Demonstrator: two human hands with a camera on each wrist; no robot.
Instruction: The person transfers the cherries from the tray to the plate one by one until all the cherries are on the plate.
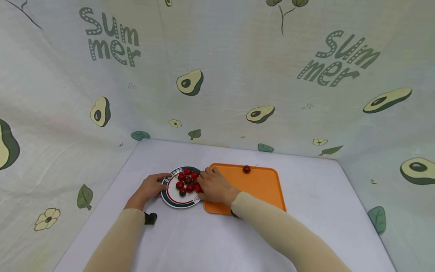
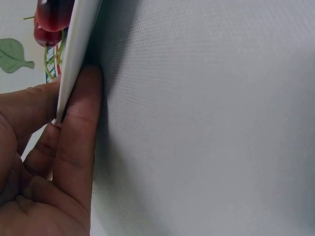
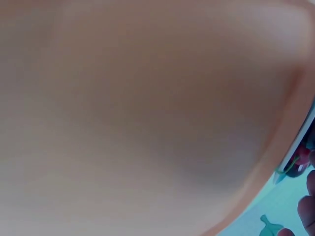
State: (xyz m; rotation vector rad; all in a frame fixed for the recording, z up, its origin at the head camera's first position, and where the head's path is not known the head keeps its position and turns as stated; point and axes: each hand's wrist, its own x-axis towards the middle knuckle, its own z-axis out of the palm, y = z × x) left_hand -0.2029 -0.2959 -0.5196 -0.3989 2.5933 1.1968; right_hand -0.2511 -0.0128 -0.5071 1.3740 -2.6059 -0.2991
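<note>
My left hand grips the left rim of a round white plate with a dark green and red border. In the left wrist view, the plate's edge lies between thumb and fingers, the fingers beneath it. Several dark red cherries, some with green stems, sit on the plate. My right hand is at the plate's right side, its fingertips by the cherries there. Whether it pinches one is hidden. Its wrist view is mostly blurred skin, with some fingers and cherries at the right edge.
Right of the plate lies an orange tray, partly under my right hand and forearm. One stemmed cherry is near the tray's far edge. The white table meets a printed cloth backdrop behind and at both sides.
</note>
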